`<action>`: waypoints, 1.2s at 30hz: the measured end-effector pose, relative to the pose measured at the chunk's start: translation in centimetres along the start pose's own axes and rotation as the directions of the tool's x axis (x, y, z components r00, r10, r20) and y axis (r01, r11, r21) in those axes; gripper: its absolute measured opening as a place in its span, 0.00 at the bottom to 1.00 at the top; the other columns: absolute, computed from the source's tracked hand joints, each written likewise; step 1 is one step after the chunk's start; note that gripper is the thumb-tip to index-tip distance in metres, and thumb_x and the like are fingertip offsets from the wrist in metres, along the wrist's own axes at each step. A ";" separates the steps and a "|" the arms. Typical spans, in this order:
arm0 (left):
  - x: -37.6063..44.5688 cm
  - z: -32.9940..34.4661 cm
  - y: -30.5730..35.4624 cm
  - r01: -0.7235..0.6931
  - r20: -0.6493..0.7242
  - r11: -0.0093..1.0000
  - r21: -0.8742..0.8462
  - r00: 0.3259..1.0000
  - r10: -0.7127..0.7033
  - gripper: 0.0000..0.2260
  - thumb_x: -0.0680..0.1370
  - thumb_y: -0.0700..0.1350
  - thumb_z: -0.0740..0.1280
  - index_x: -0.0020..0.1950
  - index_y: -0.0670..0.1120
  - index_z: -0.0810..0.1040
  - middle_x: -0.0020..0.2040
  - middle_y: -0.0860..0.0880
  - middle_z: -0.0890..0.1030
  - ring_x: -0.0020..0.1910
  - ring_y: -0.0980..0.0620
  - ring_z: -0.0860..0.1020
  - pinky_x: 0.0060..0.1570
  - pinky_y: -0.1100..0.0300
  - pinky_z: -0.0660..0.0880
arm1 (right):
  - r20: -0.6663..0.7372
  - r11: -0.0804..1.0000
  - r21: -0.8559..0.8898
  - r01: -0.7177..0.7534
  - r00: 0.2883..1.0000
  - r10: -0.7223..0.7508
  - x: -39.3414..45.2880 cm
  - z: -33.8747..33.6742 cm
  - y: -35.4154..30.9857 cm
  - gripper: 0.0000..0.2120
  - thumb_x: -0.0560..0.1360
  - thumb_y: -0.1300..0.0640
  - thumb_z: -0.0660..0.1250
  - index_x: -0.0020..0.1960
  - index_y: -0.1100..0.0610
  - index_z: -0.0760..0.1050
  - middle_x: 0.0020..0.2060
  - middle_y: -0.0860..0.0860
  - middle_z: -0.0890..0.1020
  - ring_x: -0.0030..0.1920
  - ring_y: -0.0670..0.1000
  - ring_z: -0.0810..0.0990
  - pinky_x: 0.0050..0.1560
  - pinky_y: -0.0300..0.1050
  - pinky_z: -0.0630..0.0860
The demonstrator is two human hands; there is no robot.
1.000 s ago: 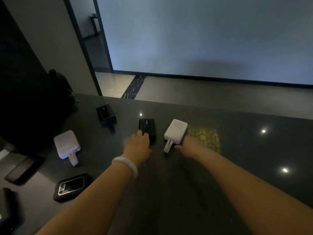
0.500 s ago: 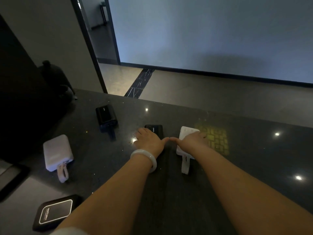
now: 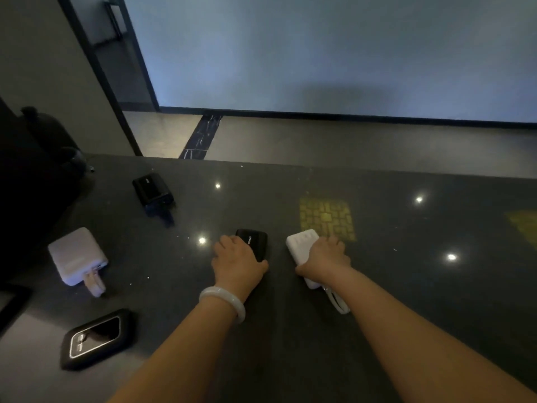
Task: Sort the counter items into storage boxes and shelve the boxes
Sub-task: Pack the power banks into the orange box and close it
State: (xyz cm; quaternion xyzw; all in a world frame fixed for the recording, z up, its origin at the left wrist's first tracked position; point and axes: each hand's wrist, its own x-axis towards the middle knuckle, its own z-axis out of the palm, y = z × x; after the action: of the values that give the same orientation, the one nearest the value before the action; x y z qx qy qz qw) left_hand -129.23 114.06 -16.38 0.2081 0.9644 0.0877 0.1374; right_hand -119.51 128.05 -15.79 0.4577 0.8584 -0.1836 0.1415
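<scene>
On the dark counter (image 3: 290, 330), my left hand (image 3: 236, 264), with a pale bangle at the wrist, grips a small black power bank (image 3: 254, 242) from above, fingers curled over its left side. My right hand (image 3: 327, 258) grips a white power bank (image 3: 302, 242) beside it; its white strap (image 3: 337, 302) trails toward me under my forearm. Both devices lie on the counter. The two hands are a short gap apart.
Another black power bank (image 3: 152, 189) lies further back left. A white one with a strap (image 3: 77, 255) lies at the left, and a flat black device with a glossy screen (image 3: 94, 338) at the near left. A dark bulky object (image 3: 43, 146) stands at the far left. The counter's far edge drops to the floor.
Both hands have come down over the two power banks and curled round them. The white one has slid a little toward me and turned. The camera view has dropped slightly.
</scene>
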 end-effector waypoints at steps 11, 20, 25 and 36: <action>-11.6 0.1 7.4 -0.378 0.122 0.909 -0.177 0.908 0.401 0.33 0.68 0.63 0.72 0.65 0.45 0.70 0.58 0.46 0.66 0.61 0.45 0.66 0.58 0.49 0.73 | -0.128 0.951 0.246 -0.187 0.966 0.223 -15.5 -2.7 16.6 0.45 0.62 0.40 0.75 0.70 0.58 0.60 0.65 0.56 0.66 0.67 0.58 0.64 0.63 0.53 0.69; -25.3 1.0 17.5 -0.668 0.072 0.692 -0.273 0.703 0.707 0.35 0.67 0.64 0.72 0.67 0.45 0.69 0.61 0.45 0.67 0.61 0.46 0.66 0.59 0.50 0.69 | -0.364 0.860 0.405 -0.311 0.808 0.464 -30.6 -7.1 30.6 0.44 0.62 0.39 0.74 0.69 0.57 0.62 0.63 0.57 0.68 0.64 0.59 0.67 0.62 0.53 0.68; -35.3 1.9 22.0 -0.766 0.057 0.558 -0.318 0.572 0.818 0.34 0.67 0.64 0.72 0.67 0.48 0.69 0.56 0.49 0.67 0.57 0.47 0.69 0.56 0.52 0.72 | -0.405 0.777 0.518 -0.358 0.698 0.591 -40.5 -6.6 38.4 0.42 0.63 0.39 0.75 0.69 0.55 0.62 0.61 0.54 0.73 0.61 0.58 0.73 0.60 0.59 0.73; -54.9 6.3 28.9 -0.881 0.075 0.238 -0.409 0.228 0.971 0.29 0.66 0.63 0.72 0.61 0.49 0.72 0.53 0.48 0.70 0.53 0.48 0.72 0.50 0.55 0.74 | -0.406 0.616 0.620 -0.486 0.473 0.782 -57.6 -0.4 52.6 0.42 0.58 0.37 0.77 0.66 0.50 0.63 0.49 0.45 0.71 0.53 0.52 0.75 0.49 0.53 0.80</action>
State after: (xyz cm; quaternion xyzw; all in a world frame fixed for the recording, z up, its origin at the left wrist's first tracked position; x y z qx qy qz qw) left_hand -68.29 117.36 -3.28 0.7341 0.5841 0.2537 0.2358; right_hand -44.33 113.02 -1.55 0.8011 0.5477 -0.1263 -0.2056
